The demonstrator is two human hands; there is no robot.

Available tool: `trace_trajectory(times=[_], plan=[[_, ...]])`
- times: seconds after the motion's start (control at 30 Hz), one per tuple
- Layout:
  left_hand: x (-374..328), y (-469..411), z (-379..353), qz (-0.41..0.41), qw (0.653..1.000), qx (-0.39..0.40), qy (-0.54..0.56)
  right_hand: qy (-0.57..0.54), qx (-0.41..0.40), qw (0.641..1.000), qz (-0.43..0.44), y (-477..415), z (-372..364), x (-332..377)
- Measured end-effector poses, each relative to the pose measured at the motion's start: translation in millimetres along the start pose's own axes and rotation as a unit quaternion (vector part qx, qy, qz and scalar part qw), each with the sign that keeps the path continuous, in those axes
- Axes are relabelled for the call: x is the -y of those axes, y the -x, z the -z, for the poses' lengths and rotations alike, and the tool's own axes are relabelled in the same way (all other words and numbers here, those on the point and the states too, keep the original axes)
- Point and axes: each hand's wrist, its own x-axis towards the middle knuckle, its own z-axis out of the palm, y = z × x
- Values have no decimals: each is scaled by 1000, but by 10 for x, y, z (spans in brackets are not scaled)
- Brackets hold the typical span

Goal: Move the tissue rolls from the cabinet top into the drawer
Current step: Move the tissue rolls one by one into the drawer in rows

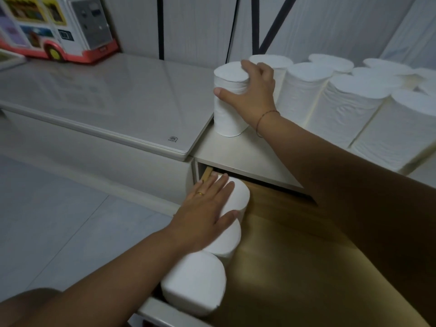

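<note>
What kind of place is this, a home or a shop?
Most likely a room in a home, perhaps a storage corner: a toy bus stands on a low white unit, many tissue rolls crowd the cabinet top, and an open wooden drawer below holds more.

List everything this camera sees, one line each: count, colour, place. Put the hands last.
Cabinet top: one, off-white, centre right.
Drawer: one, wood-coloured inside, open beneath it.
Standing rolls: about ten, white, clustered on the cabinet top; some cut off at the frame edge.
Drawer rolls: three, white, in a row along the drawer's left side.
Glossy slab: one, pale grey, left of the cabinet top.
Toy bus: one, white and red, upper left at the slab's far end.
Left hand: one, flat on the drawer rolls.
Right hand: one, gripping the leftmost standing roll.
</note>
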Motion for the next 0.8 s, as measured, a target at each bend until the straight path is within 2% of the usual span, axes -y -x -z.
trace_trajectory(times=[0.23, 0.43, 0.8], plan=[[-12, -1, 16, 2, 1000, 3, -2, -60, -10, 998, -15, -62, -100, -30], [-14, 2, 23, 2, 1000, 6, 0, -54, 13, 998, -12, -11, -7, 7], [-8, -2, 16, 5, 1000, 13, -11, -91, 68, 993, 20, 1049, 777, -23]])
